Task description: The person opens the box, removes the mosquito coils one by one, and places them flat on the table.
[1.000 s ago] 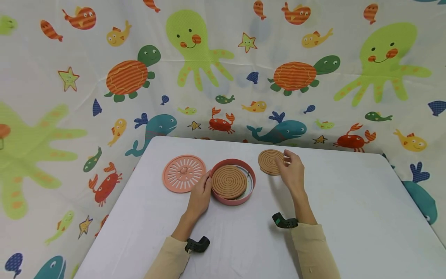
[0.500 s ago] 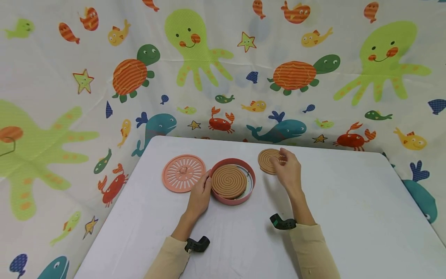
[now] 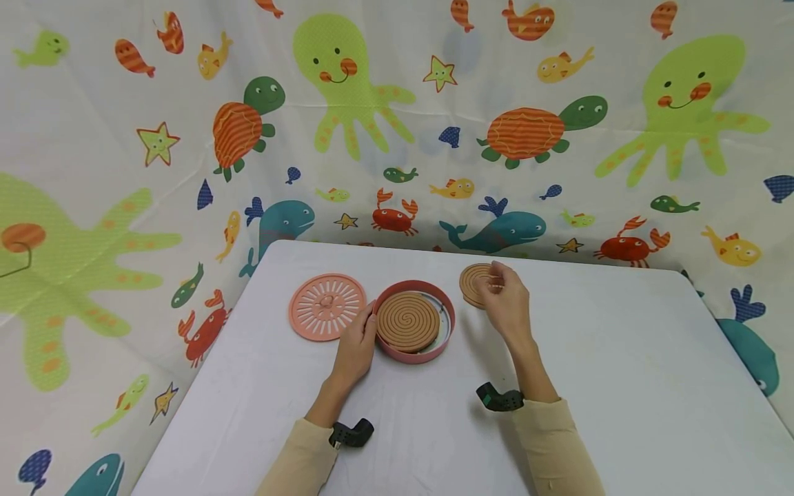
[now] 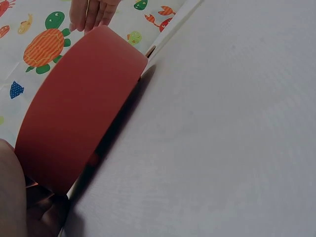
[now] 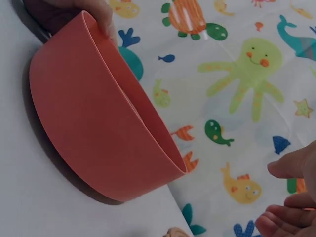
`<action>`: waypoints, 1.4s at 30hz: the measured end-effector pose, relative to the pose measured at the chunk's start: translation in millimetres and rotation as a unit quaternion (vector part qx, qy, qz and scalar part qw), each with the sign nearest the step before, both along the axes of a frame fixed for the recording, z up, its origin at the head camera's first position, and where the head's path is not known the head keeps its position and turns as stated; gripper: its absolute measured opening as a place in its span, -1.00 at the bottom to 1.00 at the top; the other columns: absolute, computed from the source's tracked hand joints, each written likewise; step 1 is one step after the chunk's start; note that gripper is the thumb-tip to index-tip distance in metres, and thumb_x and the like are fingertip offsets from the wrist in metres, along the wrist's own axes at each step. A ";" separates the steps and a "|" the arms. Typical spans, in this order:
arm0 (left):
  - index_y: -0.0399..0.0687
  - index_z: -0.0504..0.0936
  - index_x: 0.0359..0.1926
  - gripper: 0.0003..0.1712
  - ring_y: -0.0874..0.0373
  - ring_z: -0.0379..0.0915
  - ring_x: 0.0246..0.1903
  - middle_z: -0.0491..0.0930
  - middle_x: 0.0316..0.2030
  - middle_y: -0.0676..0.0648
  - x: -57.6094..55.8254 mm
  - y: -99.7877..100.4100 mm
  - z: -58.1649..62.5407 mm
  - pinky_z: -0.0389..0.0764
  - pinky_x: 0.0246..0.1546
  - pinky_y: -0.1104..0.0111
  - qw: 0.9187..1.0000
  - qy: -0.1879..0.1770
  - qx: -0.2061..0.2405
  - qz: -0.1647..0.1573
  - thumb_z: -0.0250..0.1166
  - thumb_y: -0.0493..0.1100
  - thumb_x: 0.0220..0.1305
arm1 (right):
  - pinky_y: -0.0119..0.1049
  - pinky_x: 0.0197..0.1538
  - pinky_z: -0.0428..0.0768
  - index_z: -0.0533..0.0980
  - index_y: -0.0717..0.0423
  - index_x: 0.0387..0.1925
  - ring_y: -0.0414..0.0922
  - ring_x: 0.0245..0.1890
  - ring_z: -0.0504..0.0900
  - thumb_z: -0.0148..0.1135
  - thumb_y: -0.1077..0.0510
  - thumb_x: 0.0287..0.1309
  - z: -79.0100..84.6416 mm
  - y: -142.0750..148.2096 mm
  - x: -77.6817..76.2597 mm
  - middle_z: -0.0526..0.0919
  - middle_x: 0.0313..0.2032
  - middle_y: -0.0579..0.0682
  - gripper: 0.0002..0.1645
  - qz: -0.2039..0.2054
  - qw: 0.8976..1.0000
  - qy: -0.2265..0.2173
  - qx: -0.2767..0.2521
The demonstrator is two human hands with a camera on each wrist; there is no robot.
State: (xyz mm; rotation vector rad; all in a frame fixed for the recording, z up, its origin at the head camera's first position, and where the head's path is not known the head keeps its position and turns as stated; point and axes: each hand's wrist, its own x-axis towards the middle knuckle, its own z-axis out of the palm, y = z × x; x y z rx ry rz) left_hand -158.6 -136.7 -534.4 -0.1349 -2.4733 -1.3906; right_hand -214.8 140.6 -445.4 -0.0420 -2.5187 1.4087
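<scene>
On the white table stands a round red mosquito coil box (image 3: 446,334) with a brown mosquito coil (image 3: 407,322) lying in it, nearer its left side. My left hand (image 3: 356,348) grips the box's left wall, its thumb over the rim in the right wrist view. A second brown coil (image 3: 469,286) lies on the table behind and right of the box. Over that coil's right part hovers my right hand (image 3: 510,300), partly hiding it. In the right wrist view my right hand (image 5: 296,197) has thumb and fingers apart, with nothing between them.
The slotted pink lid (image 3: 310,320) lies flat left of the box, close to my left hand. Behind the table (image 3: 620,365) hangs a curtain (image 3: 397,131) printed with sea animals. Each wrist wears a black camera (image 3: 351,433).
My right hand has shifted slightly left over the loose coil, covering more of it. The left hand, the box and the lid stay in place.
</scene>
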 end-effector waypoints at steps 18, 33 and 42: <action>-0.19 0.42 0.39 -0.50 -0.05 0.43 0.33 0.53 0.29 -0.22 0.4 0.7 0.1 0.46 0.34 0.02 1.000 0.000 -0.006 0.001 -0.08 -0.08 0.60 | -0.03 0.12 0.69 0.41 0.26 0.28 0.08 0.01 0.62 0.35 0.09 0.25 1.9 -18.5 7.4 0.56 0.07 0.20 -0.36 0.038 0.999 0.011 0.006; -0.22 0.43 0.38 -0.50 -0.07 0.43 0.33 0.53 0.28 -0.24 1.2 1.4 1.7 0.46 0.34 0.01 1.000 0.003 -0.001 -0.001 -0.08 -0.08 0.60 | -0.01 0.06 0.72 0.44 0.31 0.23 0.10 -0.05 0.66 0.37 0.14 0.23 -1.7 -32.4 11.9 0.62 -0.01 0.23 -0.40 0.074 0.997 0.009 0.024; -0.22 0.44 0.37 -0.51 -0.07 0.43 0.33 0.53 0.28 -0.24 1.8 2.1 4.7 0.45 0.35 0.01 1.000 0.002 -0.001 0.004 -0.07 -0.10 0.59 | -0.02 0.07 0.71 0.39 0.23 0.33 0.09 -0.01 0.66 0.37 0.08 0.24 -3.2 -41.6 17.9 0.61 0.13 0.22 -0.31 0.089 0.995 -0.009 0.040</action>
